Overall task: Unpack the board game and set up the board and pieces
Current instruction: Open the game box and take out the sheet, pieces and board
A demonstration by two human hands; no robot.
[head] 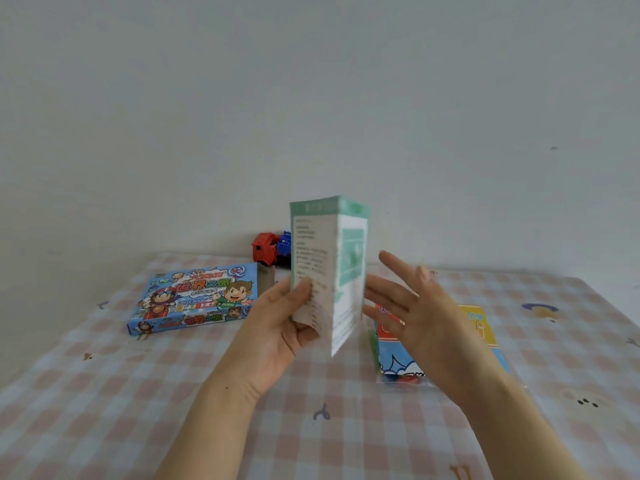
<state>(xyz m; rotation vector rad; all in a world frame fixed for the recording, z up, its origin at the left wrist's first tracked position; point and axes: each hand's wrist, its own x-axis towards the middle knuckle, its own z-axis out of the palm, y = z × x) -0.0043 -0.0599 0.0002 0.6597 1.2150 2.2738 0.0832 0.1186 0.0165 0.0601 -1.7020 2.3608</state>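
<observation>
Left hand [277, 327] pinches folded leaflet [329, 271] upright above checked tablecloth [173, 393]; right hand [426, 317] open, fingers spread, at leaflet's 3 o'clock, not touching. Game box [197, 299] flat at 9 o'clock. Bagged cards [485, 327] under right hand. Toy truck [272, 249] at 11 o'clock.

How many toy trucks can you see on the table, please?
2: a red toy truck at the table's far edge by the wall, and a blue toy truck right beside it, partly hidden behind the held leaflet.
</observation>
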